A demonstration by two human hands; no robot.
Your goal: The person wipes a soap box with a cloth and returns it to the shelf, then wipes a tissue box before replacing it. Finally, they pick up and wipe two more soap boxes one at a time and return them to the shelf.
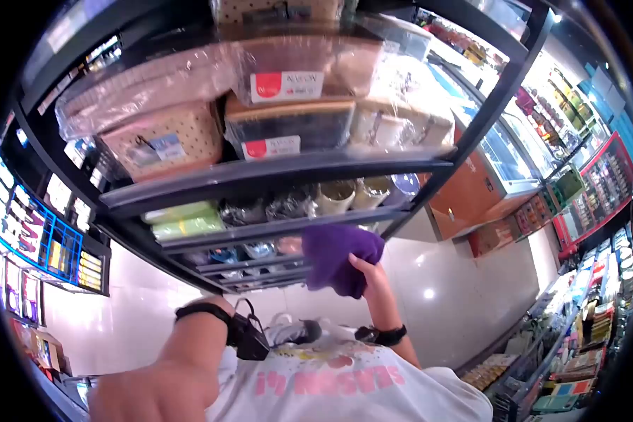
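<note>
I have the right hand (374, 280) clamped on a soft, crumpled purple fabric item (339, 254), its thumb pressed over the near side and the other fingers hidden from me behind the cloth. That item hangs in front of the lower levels of a black metal shelving rack (288, 174), above the glossy pale tiled floor (429, 309). The left hand (151, 397) looms large and blurred at my bottom edge; I can't tell whether its fingers are apart or together. A black strap with a small black box (250, 339) sits on that arm. On the rack I see a beige dotted storage bin (163, 144) under clear plastic wrap and, one level lower, cream cylindrical containers (333, 197). Nearest me spreads a white shirt with pink lettering (316, 394). Right of the rack stands an orange-sided, glass-topped cabinet (478, 179).
</note>
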